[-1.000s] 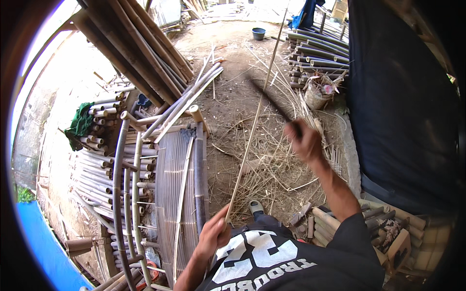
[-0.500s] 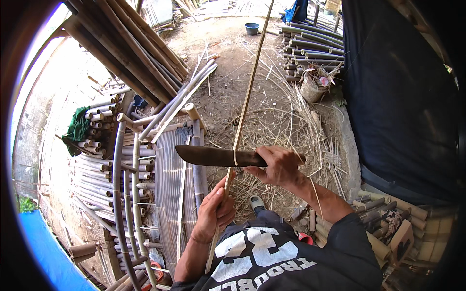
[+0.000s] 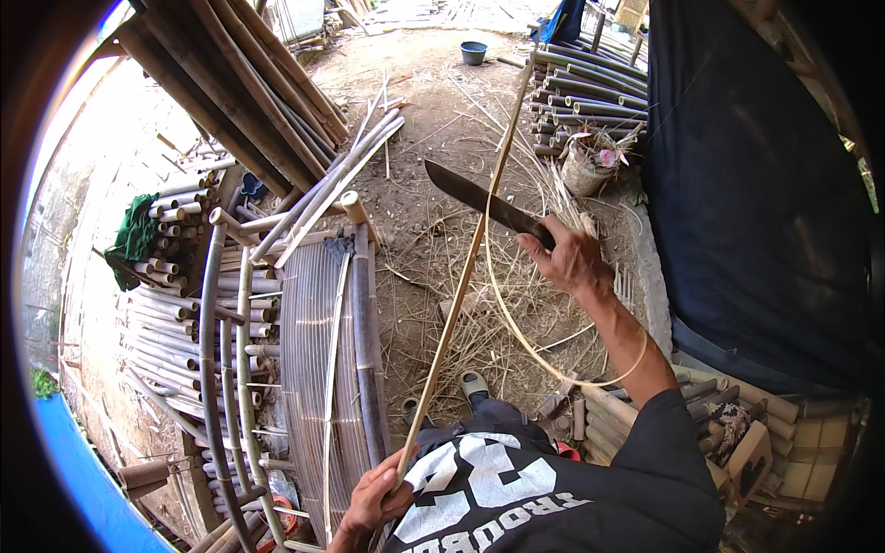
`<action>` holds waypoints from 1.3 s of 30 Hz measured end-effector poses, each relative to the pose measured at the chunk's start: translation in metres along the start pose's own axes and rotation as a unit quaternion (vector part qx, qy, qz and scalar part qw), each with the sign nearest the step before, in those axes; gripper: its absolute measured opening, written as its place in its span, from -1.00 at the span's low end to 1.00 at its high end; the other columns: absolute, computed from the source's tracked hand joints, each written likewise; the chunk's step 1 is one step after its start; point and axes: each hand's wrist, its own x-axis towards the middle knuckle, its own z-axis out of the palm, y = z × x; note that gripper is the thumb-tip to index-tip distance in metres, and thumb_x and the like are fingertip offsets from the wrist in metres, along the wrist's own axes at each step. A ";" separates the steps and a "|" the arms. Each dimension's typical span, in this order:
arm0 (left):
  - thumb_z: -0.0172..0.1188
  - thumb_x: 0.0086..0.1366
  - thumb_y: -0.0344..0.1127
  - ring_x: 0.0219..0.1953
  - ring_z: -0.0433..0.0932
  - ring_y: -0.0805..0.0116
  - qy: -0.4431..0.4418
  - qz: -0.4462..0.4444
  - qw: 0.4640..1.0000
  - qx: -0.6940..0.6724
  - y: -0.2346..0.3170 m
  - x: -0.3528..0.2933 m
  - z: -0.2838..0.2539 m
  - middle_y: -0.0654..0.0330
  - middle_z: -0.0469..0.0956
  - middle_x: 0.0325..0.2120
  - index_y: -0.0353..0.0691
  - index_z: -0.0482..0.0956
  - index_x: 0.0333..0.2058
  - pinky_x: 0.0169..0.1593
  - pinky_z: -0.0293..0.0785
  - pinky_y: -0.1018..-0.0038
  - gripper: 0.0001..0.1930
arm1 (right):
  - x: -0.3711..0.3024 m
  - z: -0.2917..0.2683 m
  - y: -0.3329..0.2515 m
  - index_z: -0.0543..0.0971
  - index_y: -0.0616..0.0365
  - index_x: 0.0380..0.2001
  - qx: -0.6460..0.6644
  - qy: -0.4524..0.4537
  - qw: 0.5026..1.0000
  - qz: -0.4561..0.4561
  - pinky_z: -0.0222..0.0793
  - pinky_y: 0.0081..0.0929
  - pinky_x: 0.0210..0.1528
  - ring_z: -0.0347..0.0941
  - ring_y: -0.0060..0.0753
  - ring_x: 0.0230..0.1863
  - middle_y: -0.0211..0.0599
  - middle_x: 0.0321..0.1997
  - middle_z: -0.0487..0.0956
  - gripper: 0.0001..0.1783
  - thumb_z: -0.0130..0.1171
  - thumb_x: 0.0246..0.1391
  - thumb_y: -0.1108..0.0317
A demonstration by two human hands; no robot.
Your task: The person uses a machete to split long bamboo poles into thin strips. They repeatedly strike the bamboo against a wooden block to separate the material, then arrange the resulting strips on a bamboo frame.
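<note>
Close to my body, my left hand (image 3: 383,490) is closed around the lower end of a long bamboo strip (image 3: 448,327), which slants away from me up and to the right. My right hand (image 3: 570,256) grips the handle of a machete (image 3: 468,195). Its dark, broad blade points up and left and crosses the strip well above my left hand. From the blade a thin bamboo sliver (image 3: 518,334) hangs in a loop and curls over my right forearm. Where blade and strip meet is partly hidden.
Shavings (image 3: 479,355) litter the ground. To the left stand a bamboo bench (image 3: 309,378) and stacked bamboo poles (image 3: 166,323); thick bamboo lengths (image 3: 230,92) lean behind. Far right are a pole stack (image 3: 590,92), a sack of scraps (image 3: 585,170) and a dark sheet (image 3: 756,203).
My right hand and the machete have moved away from me along the strip, the blade now tilted. My left hand has drawn down toward my body. The peeled sliver now loops longer.
</note>
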 end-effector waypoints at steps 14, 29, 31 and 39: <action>0.00 0.41 -0.08 -0.77 0.12 0.63 -0.007 -0.006 0.996 0.092 -0.030 -0.004 -0.039 0.40 0.24 -0.74 -0.41 0.26 0.23 -0.65 0.06 0.63 -0.42 | 0.024 -0.021 0.069 0.53 0.01 -0.45 0.024 0.149 0.983 0.104 0.31 -0.22 -0.65 0.43 -0.37 -0.67 -0.39 -0.72 0.42 -0.22 -0.30 0.14 -0.50; -0.06 0.47 -0.11 -0.75 0.13 0.70 0.047 0.177 0.965 0.188 0.051 0.125 0.047 0.42 0.21 -0.71 -0.33 0.43 0.10 -0.71 0.05 0.70 -0.58 | -0.083 0.035 -0.093 0.43 0.11 -0.49 0.112 0.103 0.968 -0.197 0.43 -0.27 -0.59 0.48 -0.24 -0.66 -0.31 -0.69 0.44 -0.37 0.03 0.12 -0.32; -0.06 0.47 -0.11 -0.76 0.12 0.70 0.049 0.165 0.968 0.185 0.051 0.117 0.050 0.44 0.19 -0.72 -0.38 0.40 0.12 -0.71 0.05 0.71 -0.55 | -0.084 0.037 -0.087 0.43 0.10 -0.49 0.087 0.098 0.974 -0.184 0.46 -0.27 -0.61 0.47 -0.31 -0.68 -0.34 -0.70 0.42 -0.36 0.00 0.13 -0.34; -0.04 0.47 -0.17 -0.74 0.11 0.69 0.041 0.131 0.973 0.184 0.019 0.064 0.040 0.46 0.19 -0.73 -0.46 0.41 0.09 -0.67 -0.01 0.68 -0.56 | -0.044 0.015 -0.028 0.46 0.05 -0.45 0.053 0.078 0.994 -0.060 0.34 -0.42 -0.78 0.38 -0.53 -0.77 -0.42 -0.72 0.44 -0.32 -0.17 0.18 -0.39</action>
